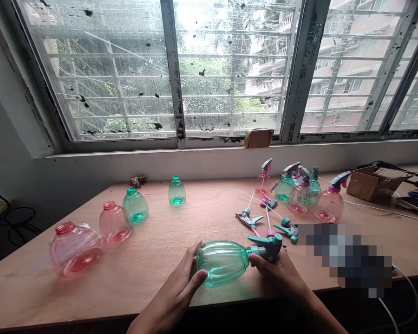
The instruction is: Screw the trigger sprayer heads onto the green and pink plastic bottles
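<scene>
A clear green spray bottle (223, 264) lies sideways in the air between my hands, over the table's front edge. My left hand (181, 280) is wrapped round its base, thumb along the near side. At the other end my right hand (277, 271) grips the grey and teal spray head (270, 248) by the neck. Just beyond are loose spray heads with thin tubes, one (248, 219) with a teal collar and another (288, 228) with a teal trigger. Pink parts lie among them.
Headless bottles stand at left: two pink (76, 250) (115, 225) and two green (135, 206) (177, 191). Several bottles with heads, one pink (329, 204), cluster at back right near a cardboard box (376, 183). A blurred-out object (348, 260) lies at right, with cables close by.
</scene>
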Tool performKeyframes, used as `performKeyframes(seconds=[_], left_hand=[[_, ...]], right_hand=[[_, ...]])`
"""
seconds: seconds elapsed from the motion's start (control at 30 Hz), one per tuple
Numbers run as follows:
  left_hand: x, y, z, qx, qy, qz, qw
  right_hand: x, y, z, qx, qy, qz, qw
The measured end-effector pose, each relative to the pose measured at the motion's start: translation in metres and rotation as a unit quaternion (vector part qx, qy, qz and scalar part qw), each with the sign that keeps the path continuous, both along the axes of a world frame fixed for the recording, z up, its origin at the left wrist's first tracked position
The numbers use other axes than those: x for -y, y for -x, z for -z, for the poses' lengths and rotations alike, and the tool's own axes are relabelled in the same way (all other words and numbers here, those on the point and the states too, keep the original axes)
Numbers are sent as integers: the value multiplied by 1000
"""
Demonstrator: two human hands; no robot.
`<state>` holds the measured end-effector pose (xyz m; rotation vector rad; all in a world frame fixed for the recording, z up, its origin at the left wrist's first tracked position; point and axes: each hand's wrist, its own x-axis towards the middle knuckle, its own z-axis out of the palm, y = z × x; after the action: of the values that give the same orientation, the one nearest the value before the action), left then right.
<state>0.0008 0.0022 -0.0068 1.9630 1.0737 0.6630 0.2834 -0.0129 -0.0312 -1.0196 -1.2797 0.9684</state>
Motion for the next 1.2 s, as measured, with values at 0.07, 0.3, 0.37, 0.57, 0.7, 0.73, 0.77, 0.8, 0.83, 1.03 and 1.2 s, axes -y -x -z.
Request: performKeyframes(seconds=[0.07,0.3,0.37,0.57,0.7,0.73,0.77,0.8,0.83,1.03,1.2], left_hand=[[-1,1,3,1,-2,10,1000],[-2,2,7,22,-32,34,999],[-1,2,5,15,-24,35,999],[-1,4,2,52,40,26,998],[-3,5,4,30,25,19,999],[-3,4,4,31,20,22,999],[-3,4,5,34,17,25,999],[-3,3,6,36,13,28,999],[-3,3,6,34,9,30,999],[-1,2,7,1,-21,32,999],[0,6,2,9,13,38,999]], right_hand=[[0,0,1,0,2,4,1000],[-1,-1,3,-3,-5,-24,1000],[-1,-2,4,-5,-3,-25,1000],[1,-3,5,30,7,3,1000],[3,-3,4,35,4,-6,999],[3,-2,3,30,3,-8,1000],[3,-2,3,28,2,-7,1000],[3,-2,3,29,0,-3,1000],[3,-2,3,33,-2,3,999],[3,-2,2,57,1,17,998],[4,-2,2,54,5,8,998]])
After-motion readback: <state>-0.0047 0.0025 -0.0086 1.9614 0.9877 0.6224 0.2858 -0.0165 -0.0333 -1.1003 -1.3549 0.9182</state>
